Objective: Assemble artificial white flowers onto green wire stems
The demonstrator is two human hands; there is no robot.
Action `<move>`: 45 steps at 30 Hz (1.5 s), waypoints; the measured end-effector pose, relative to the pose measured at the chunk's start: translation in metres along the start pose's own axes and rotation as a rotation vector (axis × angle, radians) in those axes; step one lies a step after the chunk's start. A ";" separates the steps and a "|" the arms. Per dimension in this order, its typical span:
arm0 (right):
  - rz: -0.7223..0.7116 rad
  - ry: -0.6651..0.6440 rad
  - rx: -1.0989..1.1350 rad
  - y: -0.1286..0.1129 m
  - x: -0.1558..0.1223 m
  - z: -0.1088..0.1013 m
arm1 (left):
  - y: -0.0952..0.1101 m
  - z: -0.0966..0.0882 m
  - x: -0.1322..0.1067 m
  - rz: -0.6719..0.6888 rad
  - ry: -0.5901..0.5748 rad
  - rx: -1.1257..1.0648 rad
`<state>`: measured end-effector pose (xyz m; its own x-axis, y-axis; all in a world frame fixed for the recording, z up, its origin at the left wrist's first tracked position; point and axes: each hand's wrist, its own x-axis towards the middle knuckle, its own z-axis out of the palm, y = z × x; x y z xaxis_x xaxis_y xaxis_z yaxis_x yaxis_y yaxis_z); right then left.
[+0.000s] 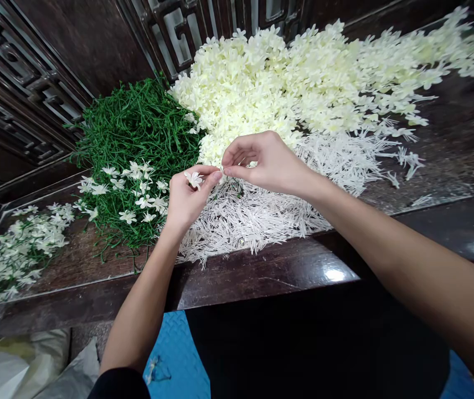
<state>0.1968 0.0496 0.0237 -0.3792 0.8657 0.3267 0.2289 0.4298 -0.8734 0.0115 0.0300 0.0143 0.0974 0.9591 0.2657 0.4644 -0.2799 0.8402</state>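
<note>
My left hand (184, 198) is closed in a pinch, with a white artificial flower (194, 179) held against its thumb and fingers. Thumb and forefinger of my right hand (268, 163) are pressed together and meet the left fingertips; what is between them is too small to make out. Both hands hover over a heap of thin white stamen-like pieces (257, 216). Behind them rises a big pile of cream-white petals (253, 88). Left of my left hand lies a tangle of green plastic stems (137, 127), with several assembled white flowers (142, 194) on it.
More white flowers with green stems (25, 244) lie at the far left of the dark wooden bench (262, 271). Carved wooden lattice (37, 72) stands behind. Below are pale bags (21, 366) and a blue textured surface (179, 349).
</note>
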 end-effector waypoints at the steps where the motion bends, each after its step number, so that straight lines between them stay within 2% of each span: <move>1: -0.003 -0.005 -0.005 0.000 0.000 0.000 | -0.001 0.000 0.000 0.007 0.002 -0.006; 4: -0.028 -0.040 -0.005 0.002 0.002 0.000 | -0.002 -0.001 0.000 0.001 0.030 -0.021; 9: -0.069 -0.083 0.038 0.006 0.005 0.000 | 0.006 -0.004 -0.001 -0.152 0.097 -0.044; 11: -0.067 -0.093 0.065 0.007 0.006 -0.001 | 0.010 -0.004 -0.001 -0.202 0.090 -0.091; 15: -0.062 -0.107 0.105 0.007 0.007 0.000 | 0.013 -0.005 -0.001 -0.278 0.123 -0.150; 18: -0.104 -0.100 0.153 0.007 0.008 0.002 | 0.014 -0.004 -0.001 -0.313 0.145 -0.106; 25: -0.099 -0.107 0.166 0.009 0.007 0.004 | 0.024 -0.001 -0.002 -0.323 0.175 -0.055; 28: -0.091 -0.103 0.171 0.007 0.006 0.004 | 0.022 -0.001 -0.001 -0.340 0.165 -0.105; 34: -0.093 -0.053 0.163 0.006 0.006 -0.001 | 0.018 -0.004 0.000 -0.302 0.221 -0.155; 39: -0.085 -0.116 0.185 0.005 0.006 0.000 | 0.022 -0.002 -0.001 -0.314 0.185 -0.151; 45: -0.087 -0.097 0.198 0.006 0.004 0.005 | 0.017 -0.003 -0.002 -0.293 0.147 -0.120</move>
<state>0.1924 0.0541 0.0175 -0.4760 0.7952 0.3756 0.0154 0.4346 -0.9005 0.0161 0.0230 0.0294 -0.1568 0.9856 0.0630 0.3466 -0.0048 0.9380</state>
